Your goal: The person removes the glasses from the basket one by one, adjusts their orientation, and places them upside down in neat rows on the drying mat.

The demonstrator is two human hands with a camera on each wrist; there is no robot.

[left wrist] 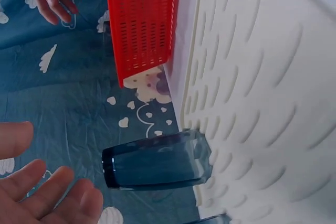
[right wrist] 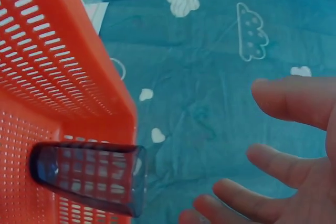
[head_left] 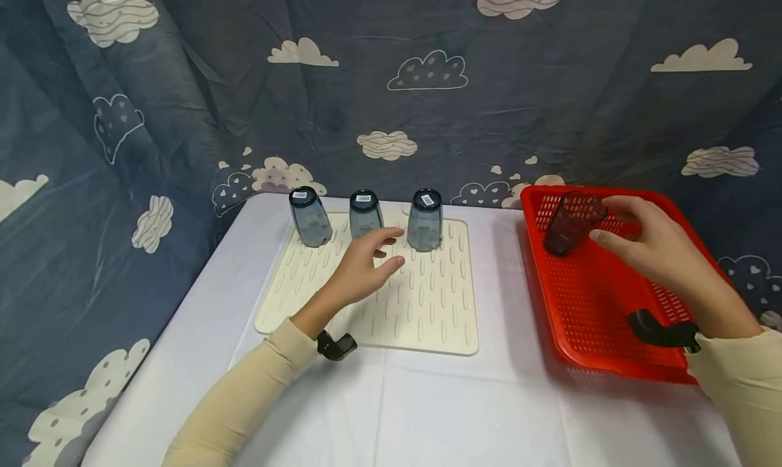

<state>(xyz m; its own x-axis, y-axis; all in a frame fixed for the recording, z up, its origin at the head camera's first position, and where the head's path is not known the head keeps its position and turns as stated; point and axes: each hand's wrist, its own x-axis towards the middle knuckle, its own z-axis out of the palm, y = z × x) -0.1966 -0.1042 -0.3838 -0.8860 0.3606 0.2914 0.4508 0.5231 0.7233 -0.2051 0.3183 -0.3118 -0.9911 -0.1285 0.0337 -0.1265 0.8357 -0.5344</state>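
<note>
Three blue-tinted drinking glasses stand upside down along the back of a cream ridged drying mat: the left glass (head_left: 312, 221), the middle glass (head_left: 364, 216) and the right glass (head_left: 424, 222). My left hand (head_left: 364, 267) hovers over the mat, thumb and fingers apart, holding nothing, near the middle and right glasses. A fourth glass (head_left: 569, 226) stands mouth up in the back left corner of the red basket (head_left: 586, 304). Over the basket, my right hand (head_left: 647, 239) is beside that glass's rim, fingers spread. In the right wrist view a gap separates the fingers from the glass (right wrist: 86, 177).
The drying mat (head_left: 421, 318) lies on a white-covered table (head_left: 440, 406), left of the basket. Behind and to the left hangs a dark cloth (head_left: 342, 114) with cloud prints. A black strap camera sits on each wrist.
</note>
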